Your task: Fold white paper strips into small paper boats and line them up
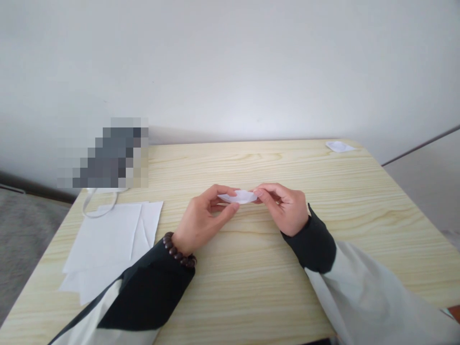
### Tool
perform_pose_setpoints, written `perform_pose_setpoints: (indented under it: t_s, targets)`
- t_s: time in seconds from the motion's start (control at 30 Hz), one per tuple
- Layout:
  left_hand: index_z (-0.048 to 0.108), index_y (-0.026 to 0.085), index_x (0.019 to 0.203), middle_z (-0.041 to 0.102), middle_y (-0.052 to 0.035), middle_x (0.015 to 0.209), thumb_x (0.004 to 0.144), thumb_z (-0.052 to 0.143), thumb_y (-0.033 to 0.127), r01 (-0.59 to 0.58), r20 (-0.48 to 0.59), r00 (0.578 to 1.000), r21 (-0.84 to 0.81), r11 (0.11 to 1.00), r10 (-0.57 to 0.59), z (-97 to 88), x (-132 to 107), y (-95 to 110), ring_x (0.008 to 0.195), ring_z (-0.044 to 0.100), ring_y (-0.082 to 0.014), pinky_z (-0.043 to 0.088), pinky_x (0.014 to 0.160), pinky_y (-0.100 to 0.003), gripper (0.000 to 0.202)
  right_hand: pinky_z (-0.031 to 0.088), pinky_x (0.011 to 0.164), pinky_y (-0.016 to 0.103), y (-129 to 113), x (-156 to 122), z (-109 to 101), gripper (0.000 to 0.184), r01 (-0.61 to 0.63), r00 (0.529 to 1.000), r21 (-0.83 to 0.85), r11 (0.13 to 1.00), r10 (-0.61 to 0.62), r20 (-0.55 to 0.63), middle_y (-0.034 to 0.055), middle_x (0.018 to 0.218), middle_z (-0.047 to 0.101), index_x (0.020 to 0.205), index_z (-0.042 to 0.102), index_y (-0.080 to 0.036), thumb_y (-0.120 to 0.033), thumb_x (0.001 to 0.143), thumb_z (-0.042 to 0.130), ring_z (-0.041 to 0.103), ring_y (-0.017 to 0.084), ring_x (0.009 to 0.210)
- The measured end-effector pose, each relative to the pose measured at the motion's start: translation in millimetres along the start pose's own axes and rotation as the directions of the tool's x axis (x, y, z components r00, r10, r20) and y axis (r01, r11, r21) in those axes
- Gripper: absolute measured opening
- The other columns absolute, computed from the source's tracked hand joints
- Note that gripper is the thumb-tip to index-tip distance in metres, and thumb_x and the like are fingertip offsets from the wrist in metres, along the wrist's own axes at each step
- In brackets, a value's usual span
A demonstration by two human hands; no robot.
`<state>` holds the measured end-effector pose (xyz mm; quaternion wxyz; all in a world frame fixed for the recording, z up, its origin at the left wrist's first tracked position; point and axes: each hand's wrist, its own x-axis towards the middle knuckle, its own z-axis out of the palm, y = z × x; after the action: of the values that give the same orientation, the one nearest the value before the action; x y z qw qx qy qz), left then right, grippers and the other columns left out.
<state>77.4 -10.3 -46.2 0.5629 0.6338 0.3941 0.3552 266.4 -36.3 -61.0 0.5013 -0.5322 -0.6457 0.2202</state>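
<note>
Between my hands, just above the middle of the table, is a small folded white paper (245, 197) with pointed ends, shaped somewhat like a boat. My left hand (206, 215) grips its left part between thumb and fingers. The thumb and forefinger of my right hand (285, 206) pinch its right end. Part of the paper is hidden behind my fingers. A second folded white paper (339, 146) of similar pointed shape lies at the table's far right corner.
Loose white paper sheets (104, 235) lie in an overlapping pile on the left of the wooden table (244, 287). Behind them is a dark pixelated object (108, 158) with a white cord (84, 206). A white wall (251, 72) borders the table's far edge.
</note>
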Motion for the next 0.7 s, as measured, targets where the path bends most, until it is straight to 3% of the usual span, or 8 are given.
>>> perform_pose_setpoints:
  t_s: [0.13,0.23,0.37,0.6,0.7]
  targets:
    - [0.066,0.016,0.077,0.071,-0.0068,0.098,0.068,0.074,0.036,0.037,-0.083,0.996,0.116,0.992,-0.028,-1.8,1.9,-3.4,0.085,0.067,-0.0190,0.053,0.080,-0.030,0.023,0.057,0.058,0.021,1.4,-0.2,2.2,0.015,-0.023,0.999,0.057,0.998,0.020,0.048,0.0031,0.076,0.074,0.083,0.064,-0.019,-0.031,0.086,0.057,0.071,0.015,0.065]
    - [0.066,0.015,0.072,0.073,-0.0059,0.090,0.069,0.073,0.035,0.040,-0.183,0.983,0.085,0.996,-0.024,-2.6,3.1,-1.8,0.082,0.067,-0.0186,0.053,0.078,-0.029,0.021,0.058,0.059,0.023,1.9,-0.6,5.1,0.019,-0.098,0.993,0.167,0.981,0.086,0.077,0.0039,0.076,0.073,0.084,0.061,-0.018,-0.036,0.087,0.055,0.071,0.016,0.066]
    - [0.067,0.015,0.071,0.074,-0.0050,0.085,0.067,0.075,0.033,0.051,-0.202,0.979,0.057,0.997,-0.038,-2.9,2.9,0.8,0.077,0.068,-0.0177,0.054,0.073,-0.027,0.020,0.058,0.061,0.024,2.5,-1.8,5.7,0.018,-0.129,0.984,0.236,0.963,0.095,0.148,0.0039,0.077,0.072,0.088,0.054,-0.019,-0.036,0.090,0.050,0.071,0.016,0.069]
    - [0.071,0.019,0.071,0.075,-0.0009,0.077,0.067,0.076,0.031,0.019,-0.195,0.981,0.182,0.983,0.018,-1.4,-0.4,3.9,0.069,0.068,-0.0149,0.053,0.066,-0.022,0.014,0.055,0.069,0.024,1.7,-1.1,1.1,0.010,0.198,0.957,0.036,0.979,-0.201,0.208,0.0046,0.087,0.071,0.090,0.053,-0.020,-0.023,0.083,0.059,0.069,0.014,0.075]
    - [0.072,0.019,0.072,0.075,-0.0007,0.078,0.067,0.076,0.032,0.016,-0.196,0.980,0.189,0.982,0.021,-0.7,-1.0,4.0,0.070,0.068,-0.0150,0.053,0.066,-0.022,0.015,0.055,0.066,0.024,0.1,0.4,1.3,0.007,0.228,0.958,-0.033,0.973,-0.219,0.183,0.0044,0.085,0.072,0.081,0.055,-0.020,-0.024,0.082,0.061,0.069,0.014,0.071]
